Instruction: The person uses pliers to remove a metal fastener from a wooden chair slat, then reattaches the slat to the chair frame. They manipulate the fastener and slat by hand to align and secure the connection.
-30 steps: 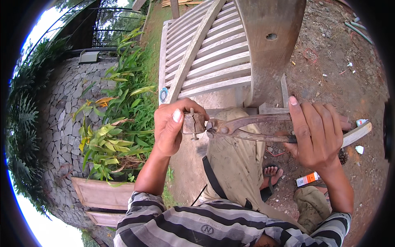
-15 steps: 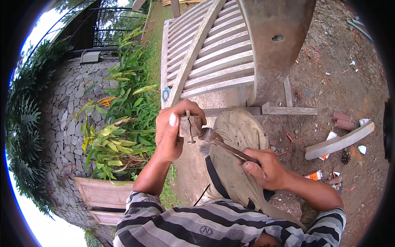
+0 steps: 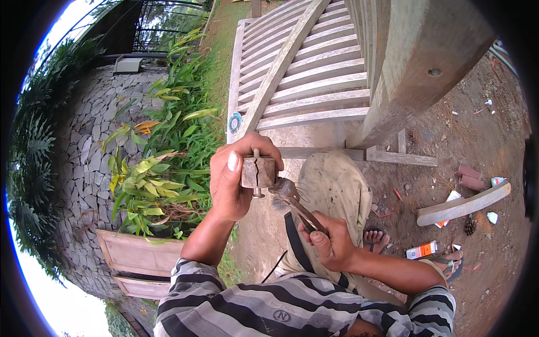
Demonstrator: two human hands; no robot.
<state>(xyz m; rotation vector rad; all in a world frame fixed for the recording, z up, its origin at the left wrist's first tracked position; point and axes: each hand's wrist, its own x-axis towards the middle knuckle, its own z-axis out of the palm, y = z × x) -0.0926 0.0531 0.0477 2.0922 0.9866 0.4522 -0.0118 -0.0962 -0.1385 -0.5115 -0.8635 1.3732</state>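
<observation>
Stone wall (image 3: 84, 140) at nine o'clock; left hand (image 3: 227, 182) clasps a cracked block (image 3: 265, 173), its bolt (image 3: 257, 195) running twelve to six; right hand (image 3: 331, 241) grips pincers (image 3: 291, 195), head at the block's four o'clock.

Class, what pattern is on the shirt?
The shirt has black, grey and white stripes, clearest in the head view.

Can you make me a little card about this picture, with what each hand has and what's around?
Left hand: holds a cracked block
Bolt: sticks out of the block, top and bottom
Right hand: grips pincers, their head near the block
Ahead: slatted wood
Ground, right: curved wood, box
Left: plants, stone wall
</observation>
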